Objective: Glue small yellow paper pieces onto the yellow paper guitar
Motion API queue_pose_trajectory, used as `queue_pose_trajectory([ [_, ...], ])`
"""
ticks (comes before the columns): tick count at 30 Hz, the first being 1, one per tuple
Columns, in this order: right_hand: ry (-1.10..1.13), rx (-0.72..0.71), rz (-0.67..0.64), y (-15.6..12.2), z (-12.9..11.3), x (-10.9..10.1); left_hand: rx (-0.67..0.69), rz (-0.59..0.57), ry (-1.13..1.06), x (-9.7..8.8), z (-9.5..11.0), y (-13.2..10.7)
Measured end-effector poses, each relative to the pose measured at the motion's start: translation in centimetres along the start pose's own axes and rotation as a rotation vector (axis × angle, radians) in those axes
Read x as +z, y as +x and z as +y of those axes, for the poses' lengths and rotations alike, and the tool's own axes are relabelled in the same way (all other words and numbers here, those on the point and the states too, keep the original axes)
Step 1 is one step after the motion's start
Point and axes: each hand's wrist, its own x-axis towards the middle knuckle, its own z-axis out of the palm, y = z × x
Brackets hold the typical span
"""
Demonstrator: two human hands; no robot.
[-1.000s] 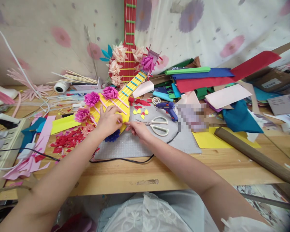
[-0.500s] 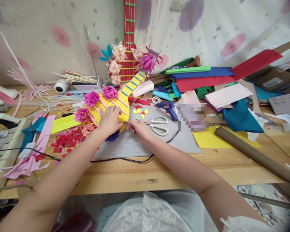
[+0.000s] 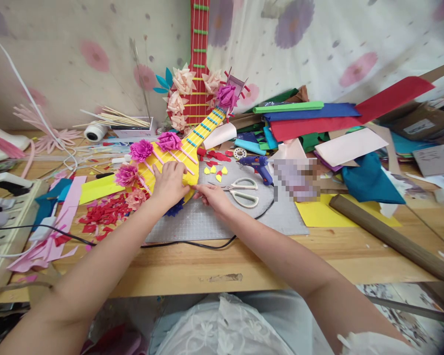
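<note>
A yellow paper guitar [image 3: 188,148] with pink paper flowers [image 3: 141,150] lies on a grey cutting mat [image 3: 207,222]. My left hand [image 3: 169,183] rests flat on the guitar's body, fingers spread over its pink strings. My right hand [image 3: 211,195] pinches the guitar's lower right edge with thumb and fingers. A dark blue flower [image 3: 174,208] peeks out under my left wrist.
White-handled scissors [image 3: 243,192] and a blue glue gun [image 3: 258,165] lie on the mat right of my hands. Red paper scraps [image 3: 103,214] are at the left. Stacked coloured sheets [image 3: 318,121] fill the back right; a red paper guitar [image 3: 197,64] leans on the wall. A brown roll [image 3: 388,236] lies at right.
My left hand has flattened and shifted slightly up onto the guitar body. My right hand stays at the guitar's edge.
</note>
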Motion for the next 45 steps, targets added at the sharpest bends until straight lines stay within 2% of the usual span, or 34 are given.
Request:
queue_pose_trajectory([
  [2,-0.084,-0.092,0.017,0.3,0.2,-0.3,-0.004,-0.001,-0.003,0.0,0.0,0.0],
  [6,-0.358,-0.376,0.088,1.5,0.5,-1.0,-0.014,-0.008,-0.008,0.1,-0.2,0.0],
  [9,-0.502,-0.478,-0.018,2.7,0.4,-1.5,-0.031,-0.019,-0.020,0.2,-0.4,0.1],
  [13,-0.570,-0.478,-0.161,4.0,-0.2,-1.7,-0.052,-0.031,-0.031,0.2,-0.6,0.2],
  [19,-0.655,-0.488,-0.222,4.4,-1.0,-1.6,-0.059,-0.039,-0.052,0.1,-0.6,0.2],
  [27,-0.731,-0.506,-0.238,4.5,-1.2,-1.9,-0.059,-0.044,-0.056,0.1,-0.6,0.3],
  [45,-0.722,-0.515,-0.219,3.9,-1.0,-1.8,-0.034,-0.025,-0.037,-0.1,-0.7,0.6],
])
